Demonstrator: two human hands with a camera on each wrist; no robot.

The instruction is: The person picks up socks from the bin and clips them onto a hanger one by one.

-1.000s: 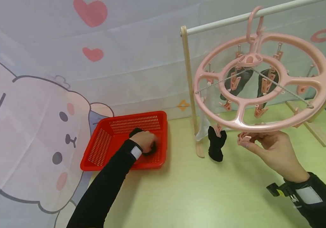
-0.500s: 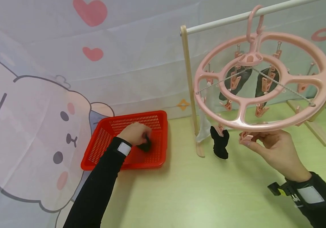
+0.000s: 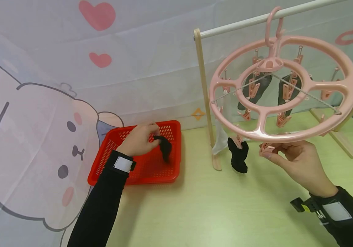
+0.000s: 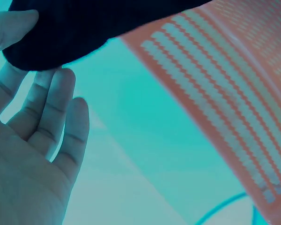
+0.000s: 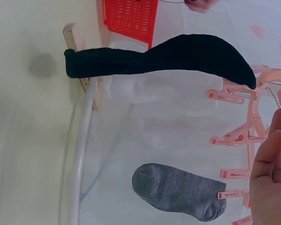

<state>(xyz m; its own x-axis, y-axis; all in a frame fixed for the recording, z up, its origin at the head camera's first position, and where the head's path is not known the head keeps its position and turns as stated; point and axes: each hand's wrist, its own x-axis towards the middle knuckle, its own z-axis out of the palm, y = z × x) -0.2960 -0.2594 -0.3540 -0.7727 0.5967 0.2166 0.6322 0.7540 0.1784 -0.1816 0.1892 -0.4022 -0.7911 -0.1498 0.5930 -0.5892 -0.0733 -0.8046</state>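
Observation:
My left hand (image 3: 138, 140) pinches a black sock (image 3: 165, 149) between thumb and fingers, over the red basket (image 3: 178, 161). In the left wrist view the sock (image 4: 84, 33) spans the top, thumb on one side and fingertips at its lower edge. My right hand (image 3: 298, 163) pinches a pink clothespin (image 3: 266, 148) at the near rim of the round pink drying hanger (image 3: 258, 133). To its left, another black sock (image 3: 239, 157) hangs from a clip. The right wrist view shows this sock (image 5: 164, 58) and a clipped grey sock (image 5: 178, 192).
The hanger hooks over a white rail (image 3: 244, 23) on a wooden stand (image 3: 204, 75). Two dark grey socks and a white cloth piece (image 3: 220, 139) hang at its back and left. A printed cloth backdrop (image 3: 151, 68) stands behind the pale green table (image 3: 201, 206).
My left hand has lifted the black sock up from the basket's floor and drawn back leftward, so the sock dangles. My right hand stays at the clothespin. The clipped black sock swung slightly right.

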